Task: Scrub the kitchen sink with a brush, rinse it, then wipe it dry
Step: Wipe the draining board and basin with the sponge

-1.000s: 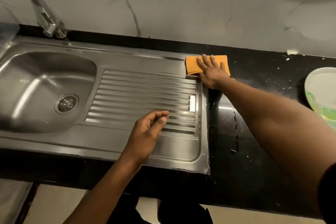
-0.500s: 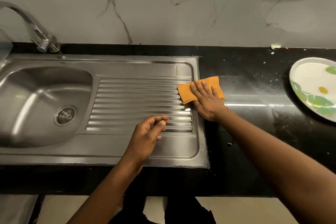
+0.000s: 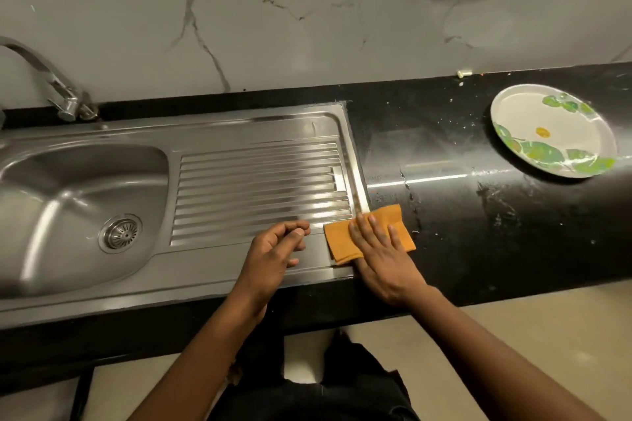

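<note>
Orange cloth [image 3: 342, 244] lies flat across the near right corner of the steel sink [image 3: 239, 280], half on the rim, half on the black countertop [image 3: 444, 154]. The right hand [image 3: 383, 256] presses it down with straight fingers, grasping nothing. The left hand [image 3: 273, 249] hovers just beside it, loosely curled and holding nothing. This looks like the wipe-dry step. The next move probably calls for steady pressure along the front rim and over the ribbed drainboard [image 3: 260, 188]. The basin [image 3: 68, 188] shows only its drain strainer [image 3: 120, 232]. The plate [image 3: 533, 116], well apart, shows a leaf print and a yellow spot.
</note>
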Demonstrator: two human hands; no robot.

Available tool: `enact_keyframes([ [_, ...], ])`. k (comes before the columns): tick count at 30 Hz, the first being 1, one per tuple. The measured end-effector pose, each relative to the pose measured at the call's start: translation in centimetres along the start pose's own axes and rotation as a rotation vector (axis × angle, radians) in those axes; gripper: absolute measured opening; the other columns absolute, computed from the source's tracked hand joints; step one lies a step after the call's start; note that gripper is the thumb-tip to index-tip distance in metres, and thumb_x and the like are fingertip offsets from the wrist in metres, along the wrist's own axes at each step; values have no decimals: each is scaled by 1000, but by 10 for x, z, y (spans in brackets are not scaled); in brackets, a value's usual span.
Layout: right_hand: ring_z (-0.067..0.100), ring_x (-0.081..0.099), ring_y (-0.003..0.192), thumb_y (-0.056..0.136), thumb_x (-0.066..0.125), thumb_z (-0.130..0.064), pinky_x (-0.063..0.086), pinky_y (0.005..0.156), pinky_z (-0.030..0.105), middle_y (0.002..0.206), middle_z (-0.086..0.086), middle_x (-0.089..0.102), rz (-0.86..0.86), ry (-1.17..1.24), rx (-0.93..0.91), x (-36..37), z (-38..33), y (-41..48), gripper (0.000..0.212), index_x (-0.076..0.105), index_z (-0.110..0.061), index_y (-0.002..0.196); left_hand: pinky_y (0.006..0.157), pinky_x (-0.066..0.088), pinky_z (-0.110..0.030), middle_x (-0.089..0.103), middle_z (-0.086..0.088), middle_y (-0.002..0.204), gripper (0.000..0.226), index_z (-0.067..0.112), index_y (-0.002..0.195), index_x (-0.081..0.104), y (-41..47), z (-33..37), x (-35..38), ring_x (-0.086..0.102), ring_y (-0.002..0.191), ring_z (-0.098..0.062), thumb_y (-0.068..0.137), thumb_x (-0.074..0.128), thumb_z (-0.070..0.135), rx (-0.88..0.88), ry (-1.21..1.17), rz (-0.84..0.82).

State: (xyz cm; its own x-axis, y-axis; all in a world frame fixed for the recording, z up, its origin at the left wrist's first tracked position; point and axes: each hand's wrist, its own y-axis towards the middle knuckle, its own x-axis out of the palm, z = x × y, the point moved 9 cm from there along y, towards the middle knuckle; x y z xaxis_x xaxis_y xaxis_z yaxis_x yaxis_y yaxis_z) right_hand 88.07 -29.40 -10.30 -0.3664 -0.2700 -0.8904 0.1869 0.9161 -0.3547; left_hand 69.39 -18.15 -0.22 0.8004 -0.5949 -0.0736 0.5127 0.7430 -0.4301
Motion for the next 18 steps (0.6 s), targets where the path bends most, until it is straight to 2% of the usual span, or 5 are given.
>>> enact_keyframes([
  [7, 6, -32, 153, 103, 11, -50, -22, 126, 41, 169, -12, -23, 32, 231, 85, 28, -41, -36, 67, -9, -33, 164, 95, 55, -38, 76, 11, 115, 23, 28, 115, 75, -7, 4, -24, 69, 110, -14, 106, 54, 26, 29, -13, -35],
  [11, 4, -7, 159, 105, 21, -51, -13, 129, 37, 173, -10, 9, 60, 603, 155, 24, -70, -38, 60, 21, -36, 164, 92, 55, -35, 76, 13, 117, 24, 29, 118, 73, -9, 7, -41, 69, 110, -11, 107, 52, 27, 52, -16, -41],
  [13, 13, 24, 157, 105, 28, -58, 6, 132, 44, 164, -5, 42, 30, 833, 245, 18, -84, -32, 57, 48, -36, 153, 92, 56, -35, 76, 13, 117, 25, 28, 119, 73, -10, 9, -51, 69, 110, -10, 107, 52, 27, 67, -26, -38],
  [15, 28, 57, 130, 107, 36, -55, 38, 118, 52, 133, 7, 67, 24, 1036, 312, 2, -92, -27, 47, 65, -26, 130, 94, 56, -36, 76, 12, 118, 25, 28, 120, 73, -11, 10, -61, 69, 110, -10, 108, 51, 27, 72, -31, -30],
  [18, 29, 64, 113, 111, 42, -35, 54, 102, 47, 125, 8, 64, 109, 1311, 371, -35, -98, -18, 29, 54, -20, 134, 95, 56, -38, 76, 13, 117, 25, 30, 120, 73, -12, 10, -75, 69, 110, -9, 108, 51, 28, 81, -37, -13],
])
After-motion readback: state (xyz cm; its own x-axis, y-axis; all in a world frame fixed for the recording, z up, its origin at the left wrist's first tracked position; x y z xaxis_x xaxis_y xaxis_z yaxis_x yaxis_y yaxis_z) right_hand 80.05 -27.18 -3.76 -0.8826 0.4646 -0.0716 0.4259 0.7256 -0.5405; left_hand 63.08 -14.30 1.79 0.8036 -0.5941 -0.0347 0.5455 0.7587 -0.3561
